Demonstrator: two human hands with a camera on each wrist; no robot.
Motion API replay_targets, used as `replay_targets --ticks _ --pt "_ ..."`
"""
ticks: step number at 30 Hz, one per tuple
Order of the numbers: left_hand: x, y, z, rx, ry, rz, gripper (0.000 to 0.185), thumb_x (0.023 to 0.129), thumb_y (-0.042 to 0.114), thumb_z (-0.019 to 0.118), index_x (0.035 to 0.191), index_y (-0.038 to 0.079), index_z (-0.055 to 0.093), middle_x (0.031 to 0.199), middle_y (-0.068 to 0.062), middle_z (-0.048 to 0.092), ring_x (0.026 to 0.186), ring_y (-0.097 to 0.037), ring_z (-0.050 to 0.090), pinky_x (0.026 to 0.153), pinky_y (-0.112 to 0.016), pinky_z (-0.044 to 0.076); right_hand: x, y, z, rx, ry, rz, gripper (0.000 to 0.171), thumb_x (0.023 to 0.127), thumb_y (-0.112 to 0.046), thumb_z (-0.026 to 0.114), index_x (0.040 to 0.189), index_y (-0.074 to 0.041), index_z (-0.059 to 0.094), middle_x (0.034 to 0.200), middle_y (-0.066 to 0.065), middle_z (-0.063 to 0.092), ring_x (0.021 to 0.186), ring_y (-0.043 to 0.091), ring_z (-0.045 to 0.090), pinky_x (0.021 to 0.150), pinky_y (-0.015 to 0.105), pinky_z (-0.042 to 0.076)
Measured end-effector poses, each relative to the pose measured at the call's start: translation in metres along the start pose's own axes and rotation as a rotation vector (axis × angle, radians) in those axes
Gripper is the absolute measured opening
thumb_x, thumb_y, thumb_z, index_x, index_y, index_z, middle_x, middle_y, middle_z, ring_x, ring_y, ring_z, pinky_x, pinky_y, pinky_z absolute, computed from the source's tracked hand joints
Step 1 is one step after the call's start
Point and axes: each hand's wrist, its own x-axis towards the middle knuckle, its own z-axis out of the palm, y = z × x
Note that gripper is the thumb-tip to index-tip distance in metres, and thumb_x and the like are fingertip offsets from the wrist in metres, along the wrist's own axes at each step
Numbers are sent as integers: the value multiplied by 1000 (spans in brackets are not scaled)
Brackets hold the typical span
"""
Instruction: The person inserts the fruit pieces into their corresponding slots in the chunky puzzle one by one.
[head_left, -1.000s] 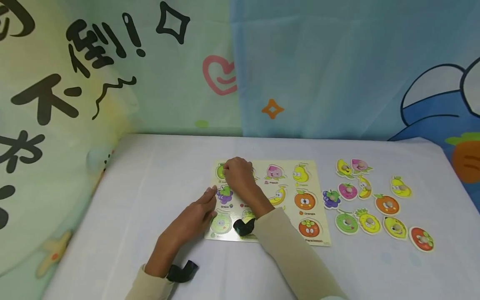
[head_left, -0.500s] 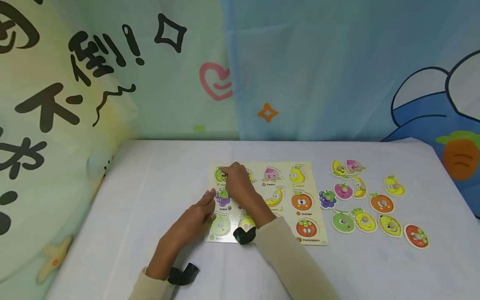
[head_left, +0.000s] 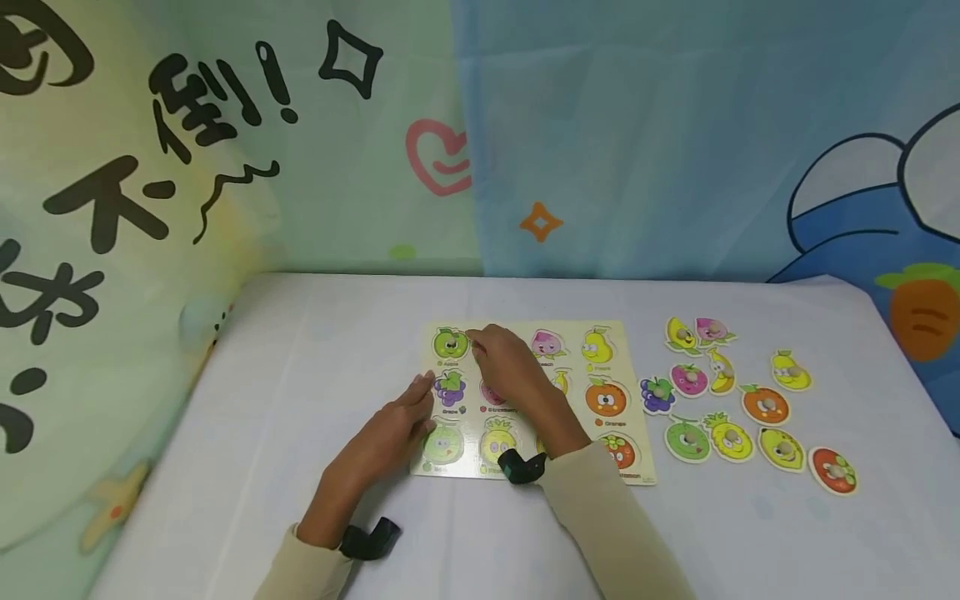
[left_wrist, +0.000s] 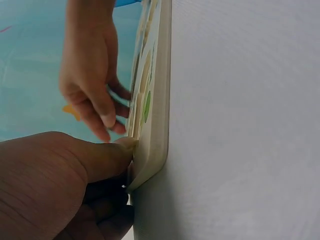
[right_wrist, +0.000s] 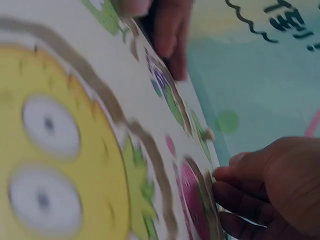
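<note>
Fruit puzzle board [head_left: 470, 454] is being steadied flat on the surface [head_left: 315, 358] by the left hand [head_left: 392, 432]: thumb being rested on top, other fingers being kept fairly straight along the left edge. Right hand [head_left: 513, 360] is being held over the top row; its fingers are being left released and slightly bent, no gripped piece being shown.

Step in hand, by judgement: apple piece [head_left: 450, 342], just left of the right fingers, is being left in its slot, knob [right_wrist: 208, 134] up; placement looks done. Loose pieces [head_left: 688, 442] are being left well right of the right fingers. Next move probably calls for the right fingers being taken there and a knob being pinched; grape piece [head_left: 657, 395] looks nearest, its slot [head_left: 450, 389] being found beside the left fingers.

Vs half a second ago: apple is no longer being covered, right fingers having been shifted right. More of the pineapple slot [head_left: 497, 440] is being exposed; persimmon slot [head_left: 617, 450] is being partly hidden by the right sleeve [head_left: 618, 525]. Left fingers: same spot. Loose pieces: same layout.
</note>
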Motion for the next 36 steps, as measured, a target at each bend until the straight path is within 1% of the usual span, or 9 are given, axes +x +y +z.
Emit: replay_targets --ticks 4,6,12,16,22,26,31,34,36 --pt "2 1 1 11 -1 -17 52 93 8 67 141 -1 49 155 -10 31 142 -27 27 107 -42 36 -7 16 -9 33 42 33 35 100 -15 55 134 -8 60 112 8 64 101 22 59 95 38 49" --pt "2 2 0 13 0 -24 52 92 8 67 141 0 49 156 -10 30 142 -27 26 108 -42 36 -10 22 -15 36 69 35 34 100 -14 56 133 -7 61 109 9 64 95 22 58 91 39 49" --pt "0 1 0 4 9 -33 54 92 7 66 142 -1 47 156 -9 29 143 -27 25 108 -42 35 -19 31 -34 51 135 65 33 99 -13 58 130 -5 63 106 10 65 92 23 59 85 40 51" --pt "0 0 0 -15 9 -18 53 92 7 66 141 -1 47 156 -9 29 143 -26 25 108 -41 34 -24 39 -50 82 183 89 32 99 -12 58 129 -4 63 105 11 65 92 25 60 82 41 51" --pt "1 -5 1 -53 7 -4 51 93 5 66 140 -3 48 156 -9 29 143 -25 24 109 -39 34 -35 62 -73 110 250 135 33 101 -12 54 131 -3 61 109 15 63 94 29 57 81 44 50" --pt "1 -6 0 -60 2 -9 50 93 3 64 140 -3 47 156 -8 29 143 -24 23 109 -39 33 -46 73 -90 99 300 179 34 102 -16 52 133 -3 60 111 16 62 94 30 57 81 44 49" --pt "1 -7 0 -67 7 12 49 94 1 63 140 -3 48 155 -9 30 143 -25 24 108 -39 34 -59 87 -109 68 380 206 34 102 -17 51 131 -1 61 110 19 63 96 32 58 80 46 49" --pt "0 -9 1 -58 22 24 48 93 1 63 139 -2 50 155 -8 31 142 -24 26 108 -39 35 -66 98 -118 66 431 260 36 103 -21 50 131 -2 62 112 20 65 99 32 59 81 45 48" --pt "-1 -11 2 -42 32 25 47 93 1 64 139 -1 51 155 -7 33 142 -23 27 107 -38 36 -71 103 -125 93 456 334 39 103 -27 49 132 -5 62 114 18 66 100 30 58 81 42 48"
